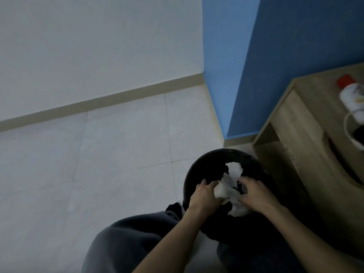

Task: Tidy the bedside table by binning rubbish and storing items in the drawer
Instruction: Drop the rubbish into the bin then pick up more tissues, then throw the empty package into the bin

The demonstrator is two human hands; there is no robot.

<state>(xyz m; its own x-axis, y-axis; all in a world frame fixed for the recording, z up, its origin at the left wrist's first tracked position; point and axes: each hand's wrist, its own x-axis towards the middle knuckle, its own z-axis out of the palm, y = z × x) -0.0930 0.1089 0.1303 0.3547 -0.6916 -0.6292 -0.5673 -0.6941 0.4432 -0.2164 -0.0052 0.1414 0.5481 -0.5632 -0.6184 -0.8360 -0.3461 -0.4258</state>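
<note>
over the bin (194, 168), hands (204, 196) (256, 196) grip tissue (224, 190); bottle (352, 93) label blurred

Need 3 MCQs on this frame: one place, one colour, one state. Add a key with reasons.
1. Where is the bin?
A) on the floor beside the bedside table
B) on top of the table
C) on a bed

2. What colour is the cap of the bottle?
A) green
B) red
C) black

3. What are the left hand and right hand doing?
A) resting open on the knees
B) both holding white tissue over the bin
C) lifting the bottle

Key: 1 A, the bin stands on the floor by the table's side. 2 B, the cap is red on a white body. 3 B, the fingers of both hands curl on the tissue above the bin's mouth.
</note>
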